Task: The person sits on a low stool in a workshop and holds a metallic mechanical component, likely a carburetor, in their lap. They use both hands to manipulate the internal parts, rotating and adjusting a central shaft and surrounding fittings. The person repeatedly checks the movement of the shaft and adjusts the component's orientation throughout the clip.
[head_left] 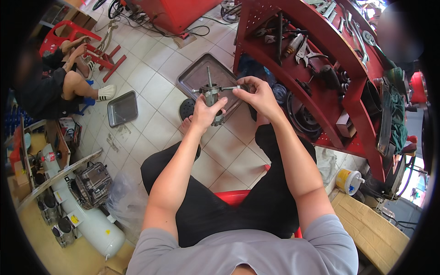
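Note:
My left hand [206, 111] is wrapped round a grey metal mechanical part [211, 97], a cylindrical body with a long thin shaft sticking up from it. Just to its right, my right hand [256, 95] pinches the end of a slim metal rod [229, 88] that reaches sideways to the top of the part. Whether that rod is a tool or belongs to the part I cannot tell. Both hands are above the floor in front of my knees. Behind them lies a shallow dark metal tray [192, 68], partly hidden by my hands.
A red tool bench [293, 68] with wrenches and pliers stands close on the right. At the left, another person [59, 82] sits by a red plastic chair [68, 32]. A smaller tray [123, 109] lies on the tiles; a white tank [96, 229] is at lower left.

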